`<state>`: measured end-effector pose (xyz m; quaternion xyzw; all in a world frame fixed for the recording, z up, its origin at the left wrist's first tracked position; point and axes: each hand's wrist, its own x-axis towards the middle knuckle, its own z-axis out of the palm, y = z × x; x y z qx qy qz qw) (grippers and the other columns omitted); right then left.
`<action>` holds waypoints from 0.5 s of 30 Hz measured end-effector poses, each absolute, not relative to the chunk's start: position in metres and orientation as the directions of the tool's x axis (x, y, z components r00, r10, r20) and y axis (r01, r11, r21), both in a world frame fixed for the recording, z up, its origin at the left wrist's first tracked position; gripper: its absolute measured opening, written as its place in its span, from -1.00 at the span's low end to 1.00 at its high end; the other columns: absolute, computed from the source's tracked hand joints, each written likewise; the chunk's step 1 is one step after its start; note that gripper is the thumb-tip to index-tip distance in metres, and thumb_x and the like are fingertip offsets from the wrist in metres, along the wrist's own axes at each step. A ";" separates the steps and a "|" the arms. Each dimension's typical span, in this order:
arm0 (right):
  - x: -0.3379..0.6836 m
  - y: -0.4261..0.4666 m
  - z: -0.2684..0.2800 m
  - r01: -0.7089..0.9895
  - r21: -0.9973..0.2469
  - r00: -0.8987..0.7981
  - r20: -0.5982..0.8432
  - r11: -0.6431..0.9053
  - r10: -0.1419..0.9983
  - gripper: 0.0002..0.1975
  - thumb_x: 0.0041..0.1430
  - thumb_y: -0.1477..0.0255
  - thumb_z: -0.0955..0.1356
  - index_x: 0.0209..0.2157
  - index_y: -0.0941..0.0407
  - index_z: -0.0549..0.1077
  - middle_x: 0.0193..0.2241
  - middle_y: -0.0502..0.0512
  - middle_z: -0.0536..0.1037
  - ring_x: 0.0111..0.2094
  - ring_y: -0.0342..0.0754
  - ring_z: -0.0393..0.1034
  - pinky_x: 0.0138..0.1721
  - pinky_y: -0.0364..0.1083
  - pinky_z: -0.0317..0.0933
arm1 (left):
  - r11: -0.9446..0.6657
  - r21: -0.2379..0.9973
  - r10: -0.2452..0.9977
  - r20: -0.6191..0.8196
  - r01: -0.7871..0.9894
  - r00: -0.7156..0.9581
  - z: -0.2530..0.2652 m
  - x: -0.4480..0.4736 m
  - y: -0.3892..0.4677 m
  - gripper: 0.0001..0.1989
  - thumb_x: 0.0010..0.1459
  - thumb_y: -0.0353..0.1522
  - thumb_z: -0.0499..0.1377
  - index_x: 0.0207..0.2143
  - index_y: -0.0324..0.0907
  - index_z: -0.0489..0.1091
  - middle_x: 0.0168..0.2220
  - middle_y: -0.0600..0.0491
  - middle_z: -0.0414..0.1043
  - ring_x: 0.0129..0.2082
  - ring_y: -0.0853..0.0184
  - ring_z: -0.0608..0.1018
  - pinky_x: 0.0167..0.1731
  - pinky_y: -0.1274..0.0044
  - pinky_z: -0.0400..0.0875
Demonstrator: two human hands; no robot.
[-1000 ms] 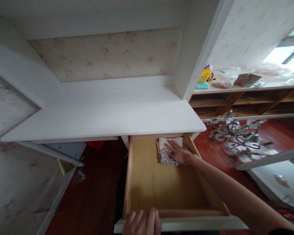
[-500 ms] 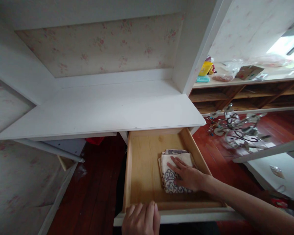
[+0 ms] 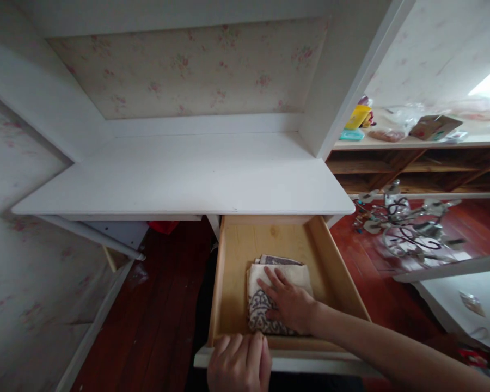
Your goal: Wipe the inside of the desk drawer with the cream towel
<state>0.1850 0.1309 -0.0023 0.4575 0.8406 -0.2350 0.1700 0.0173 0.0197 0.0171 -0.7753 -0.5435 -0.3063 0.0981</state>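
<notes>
A wooden drawer (image 3: 237, 272) is pulled out beneath the right part of a white desk (image 3: 188, 179). My left hand (image 3: 240, 362) is closed over the drawer's front edge, its fingers curled round the top. Inside the drawer my right hand (image 3: 291, 305) lies flat with fingers spread on a folded cloth (image 3: 265, 310), which is cream with a dark scroll pattern. The palm and wrist hide the cloth's right lower part. More folded layers show at its far and left edges.
Right of the desk, a chandelier (image 3: 412, 228) with several arms lies on the red wooden floor (image 3: 484, 223). A low wooden shelf unit (image 3: 392, 163) behind it carries a cardboard box (image 3: 435, 127), plastic bags and a yellow container (image 3: 357, 116). A white panel (image 3: 453, 305) stands at the right.
My right hand and the folded cloth under it have moved left and nearer within the drawer. My left hand stays on the drawer front. The view has shifted slightly.
</notes>
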 end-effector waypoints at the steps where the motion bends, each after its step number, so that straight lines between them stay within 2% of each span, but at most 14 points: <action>1: 0.170 0.130 -0.001 0.843 -0.236 -0.532 -0.501 0.484 0.683 -0.14 0.11 0.15 0.43 0.35 -0.03 0.01 0.38 0.23 -0.26 0.34 0.39 -0.29 0.01 0.34 0.27 | -0.389 0.181 0.785 0.578 0.903 0.222 0.017 0.017 0.020 -0.93 0.15 -0.47 0.14 -0.37 -0.14 0.36 -0.61 0.16 0.33 -0.59 0.36 0.36 -0.47 0.40 0.09; 5: 0.115 0.126 0.000 0.830 -0.207 -0.541 -0.529 0.518 0.654 -0.17 0.13 0.09 0.38 0.34 -0.15 -0.04 0.37 0.14 -0.32 0.35 0.41 -0.33 -0.15 0.52 0.26 | -0.381 0.182 0.795 0.565 0.907 0.221 0.017 0.017 0.019 -0.90 0.15 -0.47 0.13 -0.42 -0.13 0.32 -0.62 0.15 0.32 -0.59 0.35 0.36 -0.48 0.39 0.06; 8: 0.096 0.128 -0.006 0.837 -0.192 -0.525 -0.549 0.513 0.650 -0.18 0.16 0.06 0.33 0.36 -0.13 -0.08 0.37 0.10 -0.38 0.36 0.39 -0.40 -0.10 0.56 0.18 | -0.386 0.182 0.791 0.570 0.904 0.222 0.016 0.017 0.019 -0.90 0.14 -0.48 0.13 -0.41 -0.13 0.33 -0.62 0.16 0.32 -0.59 0.34 0.36 -0.48 0.39 0.06; 12: 0.099 0.143 -0.018 0.817 -0.217 -0.565 -0.487 0.534 0.667 -0.30 0.24 0.23 0.23 0.36 -0.13 -0.09 0.38 0.03 -0.37 0.36 0.36 -0.42 -0.01 0.58 0.04 | -0.376 0.188 0.793 0.572 0.907 0.209 0.015 0.018 0.019 -0.90 0.13 -0.48 0.14 -0.43 -0.13 0.32 -0.61 0.15 0.32 -0.59 0.34 0.36 -0.47 0.39 0.08; 15: 0.101 0.167 -0.024 0.844 -0.208 -0.531 -0.462 0.495 0.711 -0.34 0.26 0.30 0.16 0.36 -0.16 -0.10 0.40 -0.03 -0.34 0.37 0.31 -0.42 0.03 0.59 -0.04 | -0.368 0.176 0.792 0.574 0.913 0.208 0.015 0.018 0.020 -0.85 0.12 -0.47 0.14 -0.48 -0.12 0.27 -0.63 0.16 0.28 -0.61 0.34 0.35 -0.48 0.39 0.07</action>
